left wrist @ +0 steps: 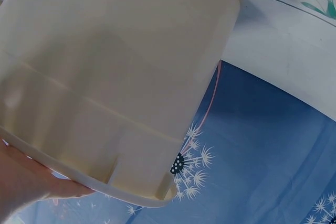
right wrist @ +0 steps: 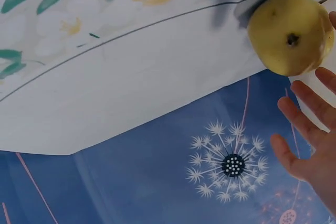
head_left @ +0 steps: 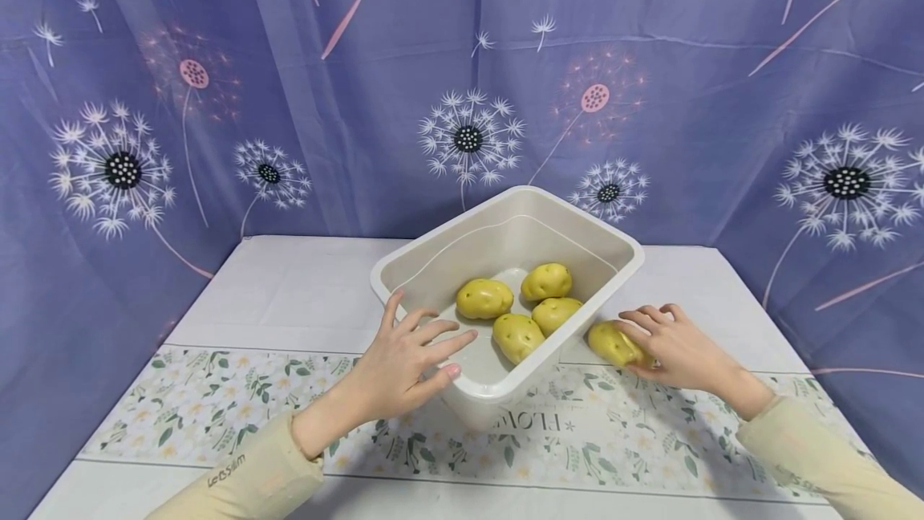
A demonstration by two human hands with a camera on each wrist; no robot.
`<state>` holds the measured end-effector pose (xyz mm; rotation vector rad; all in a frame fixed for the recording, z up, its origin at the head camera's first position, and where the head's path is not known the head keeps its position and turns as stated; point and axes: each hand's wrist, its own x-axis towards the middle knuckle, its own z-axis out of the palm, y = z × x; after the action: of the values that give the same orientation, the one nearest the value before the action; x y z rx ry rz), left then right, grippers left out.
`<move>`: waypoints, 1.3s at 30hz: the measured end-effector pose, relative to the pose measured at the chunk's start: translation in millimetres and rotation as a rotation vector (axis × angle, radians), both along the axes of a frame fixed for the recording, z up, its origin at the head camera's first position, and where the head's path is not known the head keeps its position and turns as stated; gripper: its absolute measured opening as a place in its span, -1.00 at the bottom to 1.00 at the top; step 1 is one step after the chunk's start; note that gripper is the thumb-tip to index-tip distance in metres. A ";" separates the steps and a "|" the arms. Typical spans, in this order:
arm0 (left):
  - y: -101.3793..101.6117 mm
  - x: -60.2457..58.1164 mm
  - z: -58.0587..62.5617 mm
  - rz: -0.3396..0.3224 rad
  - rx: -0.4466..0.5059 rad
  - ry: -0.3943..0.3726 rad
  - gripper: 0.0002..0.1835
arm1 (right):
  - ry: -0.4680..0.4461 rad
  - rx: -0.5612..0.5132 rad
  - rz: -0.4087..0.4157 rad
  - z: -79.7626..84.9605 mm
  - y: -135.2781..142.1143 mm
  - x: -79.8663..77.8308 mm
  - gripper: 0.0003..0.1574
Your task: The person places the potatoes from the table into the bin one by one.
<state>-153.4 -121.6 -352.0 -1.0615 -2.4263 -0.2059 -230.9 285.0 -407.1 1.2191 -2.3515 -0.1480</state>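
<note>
A pale plastic bin [head_left: 505,385] stands at an angle on the table with several yellow potatoes [head_left: 484,298] on its floor. My left hand [head_left: 411,359] is at the bin's near left rim, fingers spread over the inside. From the left wrist, the bin's outer wall [left wrist: 105,77] fills much of the view, with part of that hand [left wrist: 31,177] beside the rim. Outside the bin, to its right, another potato [head_left: 613,343] lies on the table. Over its right side reaches my right hand [head_left: 674,347]; the right wrist view shows its fingers [right wrist: 302,114] loosely spread beside the potato [right wrist: 289,35].
A white table cover [head_left: 303,287] with a floral band [head_left: 216,400] lies beneath the bin. Behind and on both sides hangs a purple-blue curtain [head_left: 346,127] with dandelion prints, close to the table's back edge.
</note>
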 end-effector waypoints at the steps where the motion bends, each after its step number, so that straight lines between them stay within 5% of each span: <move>1: 0.0 0.0 0.0 -0.001 0.001 -0.001 -0.45 | 0.002 0.001 -0.003 -0.8 -0.3 0.0 -0.17; 39: -0.3 0.5 0.0 0.002 -0.001 -0.015 -0.46 | -0.053 0.014 -0.054 -15.1 -6.2 -2.8 -0.05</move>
<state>-152.9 -121.9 -352.0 -1.0621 -2.4405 -0.2127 -233.6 278.8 -422.2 1.1807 -2.4340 -0.1522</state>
